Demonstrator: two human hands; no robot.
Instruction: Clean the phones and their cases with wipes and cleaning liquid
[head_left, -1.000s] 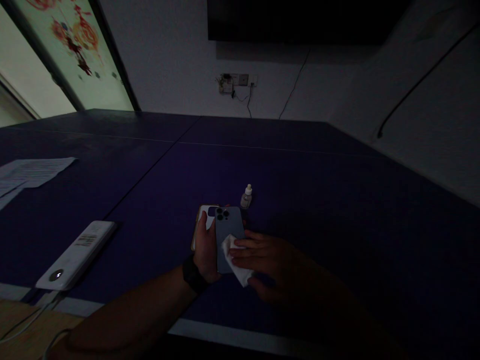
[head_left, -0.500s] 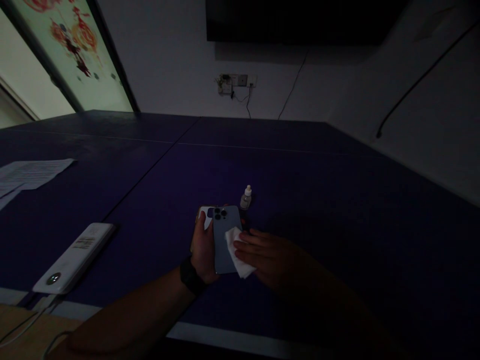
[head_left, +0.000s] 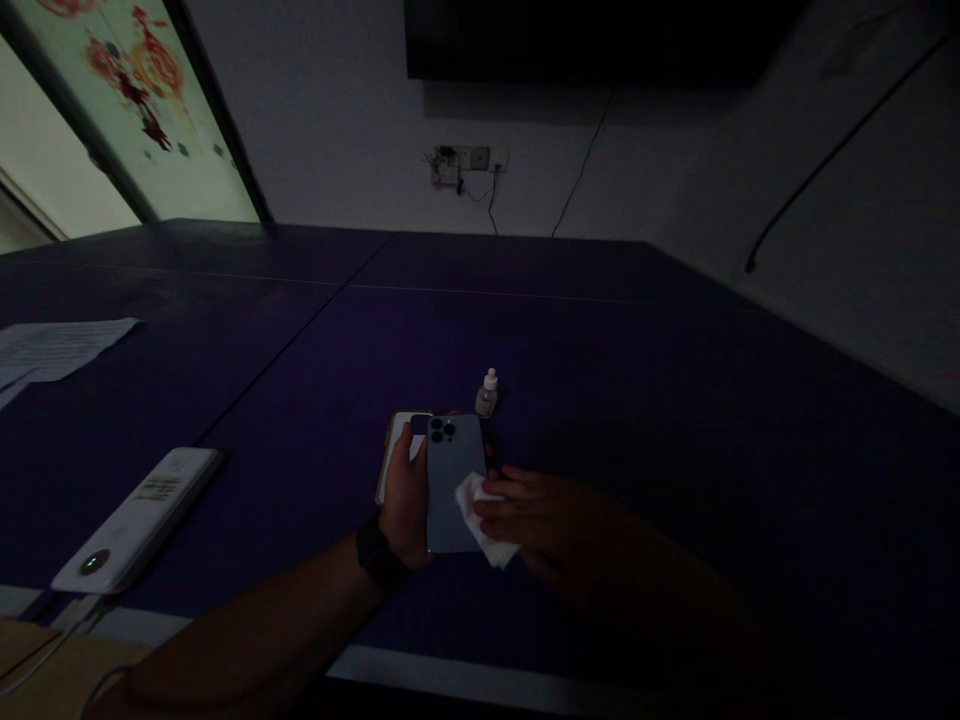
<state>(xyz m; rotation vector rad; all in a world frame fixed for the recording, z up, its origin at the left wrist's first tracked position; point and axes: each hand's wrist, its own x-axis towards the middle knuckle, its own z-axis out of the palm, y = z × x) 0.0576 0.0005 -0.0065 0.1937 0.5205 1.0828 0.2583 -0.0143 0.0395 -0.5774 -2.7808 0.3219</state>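
L hand [head_left: 405, 510] clasps phone [head_left: 453, 475], lower ctr at 6 o'clock; R hand [head_left: 544, 515] grips white cloth [head_left: 471, 497], pressed to phone's back at approx 4. Prob best: L steady, R flat, light even strokes, w/ care nr lenses [head_left: 449, 429].

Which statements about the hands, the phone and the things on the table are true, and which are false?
1. The left hand holds the phone. True.
2. The phone's screen faces the head camera. False: its back, with the lenses, does.
3. The right hand holds a white wipe against the phone. True.
4. The small bottle lies on its side. False: it stands upright.
5. The dark wristband is on the right wrist. False: it is on the left.
6. Printed sheets lie on the table. True.
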